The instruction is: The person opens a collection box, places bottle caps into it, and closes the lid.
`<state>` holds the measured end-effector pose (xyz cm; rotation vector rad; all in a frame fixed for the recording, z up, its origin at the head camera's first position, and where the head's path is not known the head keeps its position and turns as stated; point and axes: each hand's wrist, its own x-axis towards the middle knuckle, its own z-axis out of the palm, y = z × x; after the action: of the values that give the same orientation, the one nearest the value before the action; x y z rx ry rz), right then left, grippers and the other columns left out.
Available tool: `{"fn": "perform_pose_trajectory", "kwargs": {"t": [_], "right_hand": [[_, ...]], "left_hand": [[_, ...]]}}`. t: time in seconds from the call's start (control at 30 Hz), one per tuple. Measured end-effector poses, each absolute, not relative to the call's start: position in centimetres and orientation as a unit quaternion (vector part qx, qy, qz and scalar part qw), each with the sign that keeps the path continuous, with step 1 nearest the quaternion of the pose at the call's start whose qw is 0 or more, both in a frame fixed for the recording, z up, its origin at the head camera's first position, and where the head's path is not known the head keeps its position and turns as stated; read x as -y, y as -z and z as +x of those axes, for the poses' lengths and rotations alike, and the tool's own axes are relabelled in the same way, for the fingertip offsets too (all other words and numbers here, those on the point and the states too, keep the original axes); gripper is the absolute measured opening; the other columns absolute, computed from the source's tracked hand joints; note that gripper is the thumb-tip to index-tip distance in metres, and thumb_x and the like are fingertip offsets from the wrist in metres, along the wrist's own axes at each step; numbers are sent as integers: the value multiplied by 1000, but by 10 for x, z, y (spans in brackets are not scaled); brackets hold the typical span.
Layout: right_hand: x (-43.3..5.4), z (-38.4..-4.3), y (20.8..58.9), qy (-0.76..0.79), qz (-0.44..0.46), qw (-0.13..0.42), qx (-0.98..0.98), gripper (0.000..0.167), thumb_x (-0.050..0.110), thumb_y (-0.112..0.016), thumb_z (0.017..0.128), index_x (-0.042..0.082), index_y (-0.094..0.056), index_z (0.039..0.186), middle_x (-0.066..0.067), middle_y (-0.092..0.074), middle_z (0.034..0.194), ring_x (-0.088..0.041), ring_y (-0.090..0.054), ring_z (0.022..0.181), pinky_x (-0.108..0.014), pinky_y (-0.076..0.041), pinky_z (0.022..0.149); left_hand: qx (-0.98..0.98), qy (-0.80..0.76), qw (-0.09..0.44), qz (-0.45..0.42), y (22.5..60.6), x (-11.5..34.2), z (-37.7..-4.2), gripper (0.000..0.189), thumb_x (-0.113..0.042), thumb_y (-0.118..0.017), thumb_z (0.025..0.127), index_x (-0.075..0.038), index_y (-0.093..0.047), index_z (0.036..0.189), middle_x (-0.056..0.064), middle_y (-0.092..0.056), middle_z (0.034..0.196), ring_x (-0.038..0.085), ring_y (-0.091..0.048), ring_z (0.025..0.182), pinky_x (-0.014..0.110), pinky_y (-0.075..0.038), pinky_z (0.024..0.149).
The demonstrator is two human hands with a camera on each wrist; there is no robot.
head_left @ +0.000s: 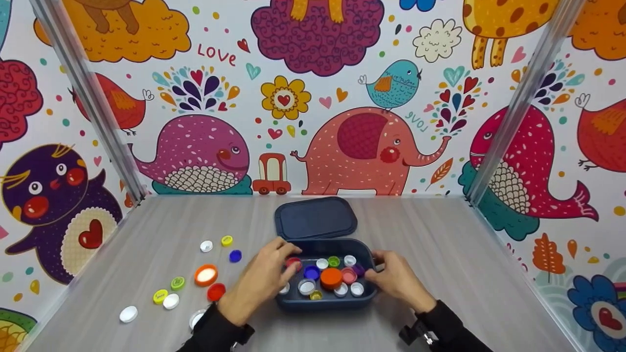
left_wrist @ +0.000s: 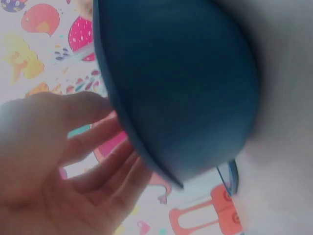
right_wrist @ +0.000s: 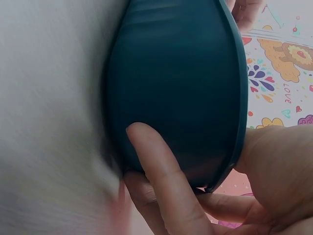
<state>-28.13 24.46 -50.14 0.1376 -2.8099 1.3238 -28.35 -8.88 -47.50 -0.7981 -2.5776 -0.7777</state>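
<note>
A dark blue plastic box (head_left: 326, 304) stands on the table, holding several coloured bottle caps, among them a large orange cap (head_left: 331, 278). My left hand (head_left: 264, 274) reaches over the box's left rim, thumb and fingers around a red bottle cap (head_left: 292, 264) just inside. In the left wrist view the rim hides the fingertips of the left hand (left_wrist: 93, 161). My right hand (head_left: 398, 278) grips the box's right end. In the right wrist view, one finger of the right hand (right_wrist: 195, 196) lies along the outer wall of the box (right_wrist: 176, 88), others curl round the end.
Behind the box lies its dark blue lid (head_left: 316, 217). Left of it several loose caps are scattered, including an orange-rimmed cap (head_left: 206, 275), a red cap (head_left: 216, 292) and a white cap (head_left: 128, 314). Patterned walls (head_left: 215, 98) enclose the table (head_left: 430, 230).
</note>
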Motion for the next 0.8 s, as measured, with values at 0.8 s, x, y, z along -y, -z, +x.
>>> {"fn": "perform_pose_trajectory", "kwargs": {"t": [0.8], "right_hand": [[-246,-282,503,-431,50,12,901,51,5,-83,90,-6,-78,140,-16,-85,116,-20,-77,95,-27,-65,79]], "left_hand": [[949,249,146,-129,497,174,-325,29,6,-88,92,2,-83,120,25,-77,122,46,-76,116,61,-66,101]]}}
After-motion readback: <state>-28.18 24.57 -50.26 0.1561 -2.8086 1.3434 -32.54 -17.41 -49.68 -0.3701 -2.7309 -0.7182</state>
